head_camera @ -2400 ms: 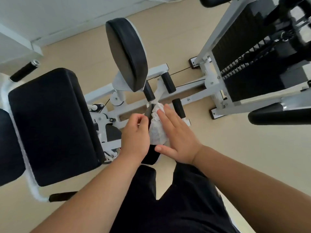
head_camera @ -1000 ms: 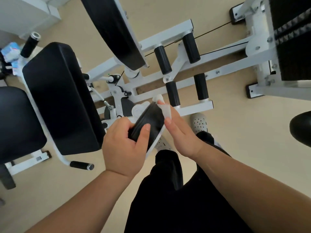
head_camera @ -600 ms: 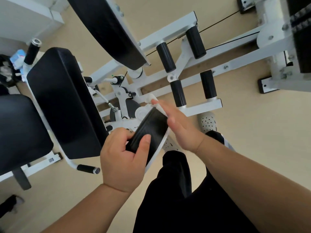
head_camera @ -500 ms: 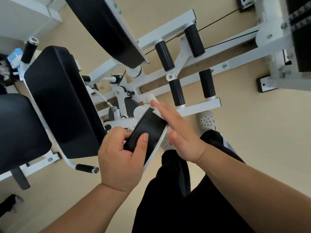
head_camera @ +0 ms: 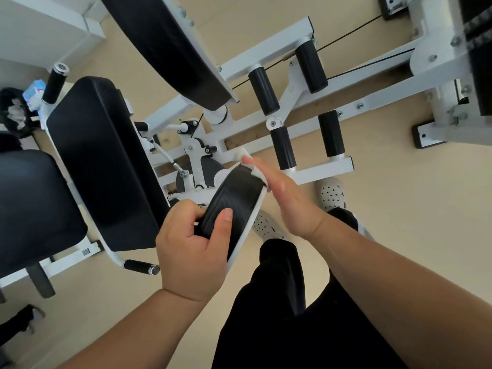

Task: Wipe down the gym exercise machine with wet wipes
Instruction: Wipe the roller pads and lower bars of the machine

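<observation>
Centrally, left hand grips pad edge; right hand presses wipe

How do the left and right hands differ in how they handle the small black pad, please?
The left hand grips the near end of the black pad with thumb and fingers curled round it; the right hand has straight fingers. The left hand is bare on the pad; the right hand presses a wet wipe against its far edge. Both work on the same pad.
</observation>
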Motion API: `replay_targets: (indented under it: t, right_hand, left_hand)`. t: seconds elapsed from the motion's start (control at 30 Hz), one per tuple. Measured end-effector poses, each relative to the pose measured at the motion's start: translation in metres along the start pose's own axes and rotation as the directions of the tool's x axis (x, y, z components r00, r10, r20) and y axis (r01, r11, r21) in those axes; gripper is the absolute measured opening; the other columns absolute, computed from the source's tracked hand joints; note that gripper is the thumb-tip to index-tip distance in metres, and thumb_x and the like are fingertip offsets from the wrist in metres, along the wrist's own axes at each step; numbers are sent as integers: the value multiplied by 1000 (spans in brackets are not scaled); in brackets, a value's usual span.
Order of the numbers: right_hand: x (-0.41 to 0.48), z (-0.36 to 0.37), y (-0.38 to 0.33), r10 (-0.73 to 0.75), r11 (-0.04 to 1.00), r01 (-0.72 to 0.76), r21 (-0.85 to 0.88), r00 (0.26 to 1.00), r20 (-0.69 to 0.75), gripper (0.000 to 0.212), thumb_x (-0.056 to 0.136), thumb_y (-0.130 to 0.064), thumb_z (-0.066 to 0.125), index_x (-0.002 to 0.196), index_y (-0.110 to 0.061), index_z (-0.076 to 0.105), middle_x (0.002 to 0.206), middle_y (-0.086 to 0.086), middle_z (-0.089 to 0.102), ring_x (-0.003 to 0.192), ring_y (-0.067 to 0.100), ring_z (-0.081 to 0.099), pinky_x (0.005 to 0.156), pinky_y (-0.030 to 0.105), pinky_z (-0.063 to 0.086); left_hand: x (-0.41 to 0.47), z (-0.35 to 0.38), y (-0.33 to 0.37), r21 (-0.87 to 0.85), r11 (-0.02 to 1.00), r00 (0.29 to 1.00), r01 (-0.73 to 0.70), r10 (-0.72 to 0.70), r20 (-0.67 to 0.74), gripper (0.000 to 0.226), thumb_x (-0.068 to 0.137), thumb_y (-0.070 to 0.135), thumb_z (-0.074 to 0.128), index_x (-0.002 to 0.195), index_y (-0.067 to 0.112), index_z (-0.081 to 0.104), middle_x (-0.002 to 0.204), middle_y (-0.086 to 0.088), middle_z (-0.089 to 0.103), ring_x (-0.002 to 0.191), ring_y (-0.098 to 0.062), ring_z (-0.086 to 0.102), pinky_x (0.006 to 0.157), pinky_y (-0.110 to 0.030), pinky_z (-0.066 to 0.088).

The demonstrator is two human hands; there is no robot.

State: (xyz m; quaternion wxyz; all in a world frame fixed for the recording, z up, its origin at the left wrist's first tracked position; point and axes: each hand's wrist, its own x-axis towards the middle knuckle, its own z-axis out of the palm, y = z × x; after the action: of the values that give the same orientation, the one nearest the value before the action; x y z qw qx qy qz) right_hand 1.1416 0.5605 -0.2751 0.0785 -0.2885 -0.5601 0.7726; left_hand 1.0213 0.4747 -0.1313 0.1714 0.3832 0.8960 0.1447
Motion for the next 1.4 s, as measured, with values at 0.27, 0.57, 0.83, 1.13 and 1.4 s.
replay_targets:
  t: [0.27,0.57,0.83,1.13,1.4]
  right_hand:
    - [24,-17,-21,247,965,-248,80,969,19,43,107,-59,22,110,-39,60,110,-18,59,93,-21,51,114,29,37]
    - [-5,-13,-71,-33,999,34,-10,999,24,114,78,-98,17,150,-17,50,153,1,50,144,7,42,121,23,29]
    - [-8,17,-120,86,941,-129,-313,985,-149,117,68,-104,18,151,-29,51,151,-9,51,141,5,43,121,35,31]
    - [-74,133,-124,-172,448,-172,-877,946,-273,88,100,-72,19,164,-12,13,173,2,6,160,16,-6,130,38,4]
    - [-61,155,-114,-160,-23,-305,-952,941,-297,91,101,-73,19,163,-7,16,173,7,-7,158,22,-16,129,50,5]
  left_hand:
    - [1,-1,2,-16,1000,1000,25,-25,2,42,87,47,57,68,11,45,64,5,44,64,-12,43,60,-17,34]
    - [8,2,9,-110,983,988,145,-150,-41,40,87,53,50,68,20,41,67,6,45,67,-14,45,61,-29,32]
    - [4,-13,-23,-521,848,987,99,-15,163,38,85,45,42,88,14,64,87,6,60,92,-14,54,81,-31,41]
    - [-1,-45,-111,-555,825,680,-105,467,565,75,89,30,53,159,31,26,161,11,32,148,-8,27,121,-42,29]
    - [-11,-32,-159,-450,877,476,-168,472,742,83,90,31,58,157,50,12,167,20,11,152,-9,21,121,-36,29]
